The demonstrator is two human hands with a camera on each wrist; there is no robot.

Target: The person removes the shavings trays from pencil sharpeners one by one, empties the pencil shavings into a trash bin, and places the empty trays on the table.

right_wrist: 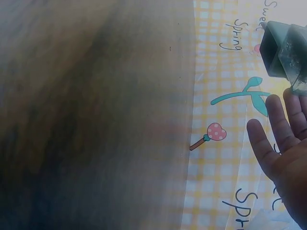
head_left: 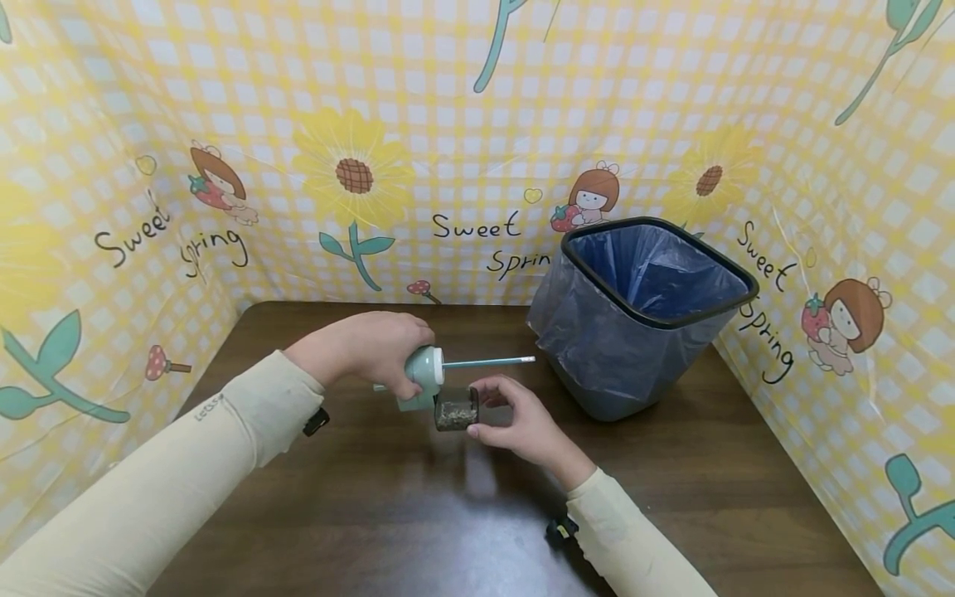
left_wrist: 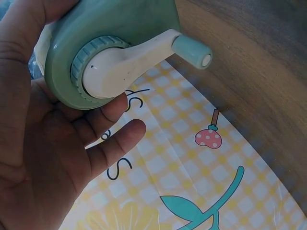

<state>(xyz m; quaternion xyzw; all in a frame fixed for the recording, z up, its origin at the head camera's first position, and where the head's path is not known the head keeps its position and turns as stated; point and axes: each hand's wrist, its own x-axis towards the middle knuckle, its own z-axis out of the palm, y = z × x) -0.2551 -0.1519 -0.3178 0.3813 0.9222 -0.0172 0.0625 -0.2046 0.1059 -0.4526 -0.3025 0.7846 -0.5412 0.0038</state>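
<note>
My left hand [head_left: 366, 348] grips a green crank pencil sharpener [head_left: 423, 373] tipped on its side above the table. A blue pencil [head_left: 488, 362] sticks out of its white front, pointing right. In the left wrist view, the white crank arm [left_wrist: 134, 62] with its green knob [left_wrist: 192, 51] shows beyond my palm. My right hand [head_left: 525, 427] pinches the clear shavings drawer [head_left: 457, 413] between thumb and fingers, close below the sharpener. Dark shavings lie in the drawer. In the right wrist view, the drawer [right_wrist: 296, 60] overlaps the sharpener's green body [right_wrist: 271, 48], both cut off by the frame edge.
Right of my hands stands a trash bin [head_left: 622, 381] with a black rim and a translucent bluish liner [head_left: 589, 307]. The dark wooden table [head_left: 358, 514] is bordered by yellow checked cloth walls [head_left: 462, 116] at the back and sides.
</note>
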